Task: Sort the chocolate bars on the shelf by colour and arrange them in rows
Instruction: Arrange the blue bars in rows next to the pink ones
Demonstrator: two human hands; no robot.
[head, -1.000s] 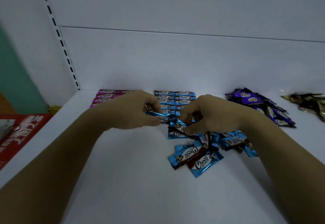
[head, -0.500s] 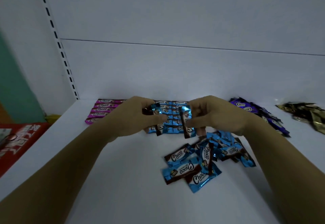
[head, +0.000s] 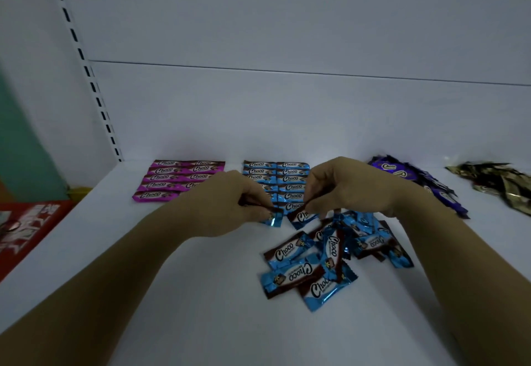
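The left hand (head: 230, 203) has its fingers curled and pinches a small blue foil-wrapped chocolate bar (head: 273, 218) between thumb and fingertips. Only the bar's shiny end shows past the fingers. The right hand (head: 349, 189) pinches with thumb and fingertips the upper edge of a second blue-and-brown wrapped bar (head: 301, 217), which hangs tilted. I cannot tell whether its lower end touches the white shelf board (head: 172, 294).

Both pinched bars sit at the near edge of the neat block of blue bars (head: 275, 180), which lies flat in two columns. The two bars are just beside each other with a narrow gap between them.

In front of that block and a little to its right is a loose heap of blue bars (head: 330, 259), overlapping at all angles. To the block's left, with a gap between, flat rows of pink-wrapped bars (head: 178, 179) lie in two columns. To its right is a heap of purple-wrapped bars (head: 413, 179), and farther right a heap of gold-wrapped bars (head: 500, 183). Far to the block's left, past the shelf edge, lies a red printed box (head: 26, 233). A white slotted upright (head: 86, 72) rises behind the block and to its left.
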